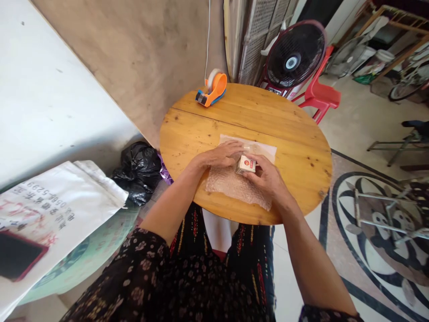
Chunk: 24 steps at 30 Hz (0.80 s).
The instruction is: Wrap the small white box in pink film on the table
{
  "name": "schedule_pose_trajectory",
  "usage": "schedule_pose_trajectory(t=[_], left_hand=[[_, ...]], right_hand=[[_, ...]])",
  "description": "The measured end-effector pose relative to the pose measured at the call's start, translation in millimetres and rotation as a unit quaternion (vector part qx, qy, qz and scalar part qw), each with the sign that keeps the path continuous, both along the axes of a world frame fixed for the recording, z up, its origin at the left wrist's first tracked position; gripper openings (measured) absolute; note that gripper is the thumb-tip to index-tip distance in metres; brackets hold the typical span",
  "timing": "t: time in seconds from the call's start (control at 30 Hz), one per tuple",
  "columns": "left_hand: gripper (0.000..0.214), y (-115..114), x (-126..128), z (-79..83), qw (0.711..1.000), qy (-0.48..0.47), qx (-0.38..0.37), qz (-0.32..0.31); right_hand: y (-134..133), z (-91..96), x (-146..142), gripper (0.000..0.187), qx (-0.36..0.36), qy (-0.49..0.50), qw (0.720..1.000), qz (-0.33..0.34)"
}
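A sheet of bubble wrap point(234, 185) lies on the round wooden table point(295, 134) in front of me. My right hand point(268, 176) grips a small white and red box point(245, 164) and holds it on the wrap. My left hand point(223, 154) rests flat on the far left part of the wrap, fingers stretched out, its fingertips close to the box. A clear plastic sheet or bag point(264, 150) shows under the wrap at its far edge.
An orange tape dispenser point(212, 89) sits at the table's far left edge. A black fan point(295, 56) and a red plastic chair point(320, 96) stand behind the table. A black plastic bag point(139, 172) and a white printed sack point(50, 214) lie to my left.
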State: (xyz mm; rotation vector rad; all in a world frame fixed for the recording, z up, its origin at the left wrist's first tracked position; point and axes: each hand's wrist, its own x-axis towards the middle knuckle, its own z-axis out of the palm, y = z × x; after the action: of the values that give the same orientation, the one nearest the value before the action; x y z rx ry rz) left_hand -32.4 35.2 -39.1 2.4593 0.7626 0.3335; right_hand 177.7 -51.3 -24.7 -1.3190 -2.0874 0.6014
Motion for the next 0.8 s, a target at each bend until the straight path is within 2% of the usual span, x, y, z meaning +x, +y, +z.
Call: schedule_pose_trajectory(t=[0.2, 0.43, 0.6, 0.8], left_hand=[[0.068, -3, 3, -1.3, 0.999, 0.008, 0.028, 0.019], [0.064, -6, 5, 2.9, 0.999, -0.006, 0.028, 0.022], [0.057, -2, 1, 5.2, 0.998, -0.050, -0.019, 0.023], [0.050, -1, -5, 13.4, 0.991, -0.090, -0.097, -0.018]], right_hand=[[2, -3.8, -1, 0.050, -0.005, 0.030, 0.999, 0.020], [2, -7.4, -2, 0.050, -0.002, 0.019, 1.000, 0.004], [0, -6.2, -5, 0.051, 0.007, 0.009, 1.000, -0.003], [-1, -4.3, -7, 0.052, 0.016, -0.019, 1.000, -0.016]])
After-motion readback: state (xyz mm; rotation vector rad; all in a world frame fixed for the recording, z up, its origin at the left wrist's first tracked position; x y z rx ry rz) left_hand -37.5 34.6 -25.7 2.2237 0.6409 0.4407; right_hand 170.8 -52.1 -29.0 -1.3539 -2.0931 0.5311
